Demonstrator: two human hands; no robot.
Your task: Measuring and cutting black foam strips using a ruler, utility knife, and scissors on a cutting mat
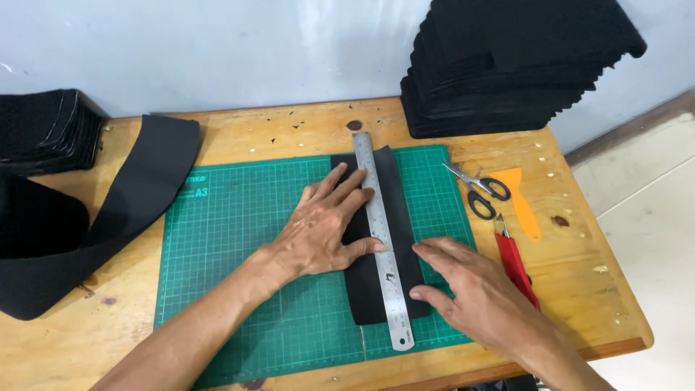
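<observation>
Near the middle of the frame, the left hand (322, 228) lies flat with its fingers spread, pressing down on a steel ruler (381, 239) and on the black fabric strip (397, 217) beneath it. The ruler runs lengthwise along the strip, from the upper middle of the frame down to the lower middle, and both rest on a green cutting mat (239, 239). The right hand (474, 289), in the lower right of the frame, is open too, its fingertips touching the strip's right edge just beside the ruler; it grips nothing.

The mat sits on a wooden table (586, 289). To the right of the mat, in the right-centre of the frame, lie scissors (479, 190) with black handles, an orange scraper (523, 203) and a red utility knife (515, 264), the knife just beside the right hand. A tall stack of black cut pieces (507, 65) fills the upper right. At the left edge a wide black band (108, 217) curves across the table, with another black stack (47, 130) in the upper left
</observation>
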